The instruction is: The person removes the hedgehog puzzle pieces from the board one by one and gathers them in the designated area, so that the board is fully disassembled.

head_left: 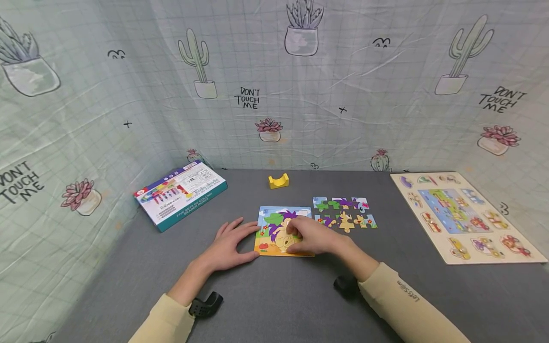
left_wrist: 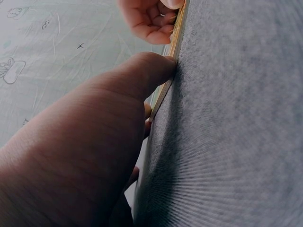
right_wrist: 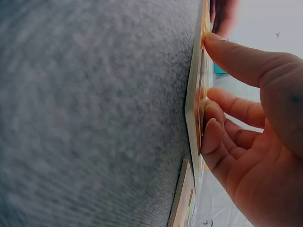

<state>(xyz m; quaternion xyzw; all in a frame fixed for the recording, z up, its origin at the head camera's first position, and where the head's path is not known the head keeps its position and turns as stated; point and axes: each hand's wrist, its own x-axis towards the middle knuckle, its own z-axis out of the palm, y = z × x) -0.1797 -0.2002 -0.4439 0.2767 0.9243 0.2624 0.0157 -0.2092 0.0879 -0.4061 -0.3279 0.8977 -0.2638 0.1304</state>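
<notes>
A square wooden jigsaw puzzle (head_left: 274, 216) with a purple-spined cartoon hedgehog lies flat on the grey table, its picture partly covered by my right hand (head_left: 312, 236). That hand's thumb and fingertips touch the picture; in the right wrist view the thumb (right_wrist: 232, 52) is spread away from the bent fingers. My left hand (head_left: 229, 243) rests at the puzzle's left side with fingers spread. Its thumb (left_wrist: 154, 66) touches the near corner and its index fingertip reaches the left edge. Several loose jigsaw pieces (head_left: 344, 223) lie in two rows just right of the puzzle.
A flat teal-sided box (head_left: 182, 193) lies at the back left. A yellow arched block (head_left: 279, 181) stands behind the puzzle. To the right is a large wooden peg board (head_left: 433, 243) with pictured pieces. A printed curtain (head_left: 240, 57) hangs behind the table.
</notes>
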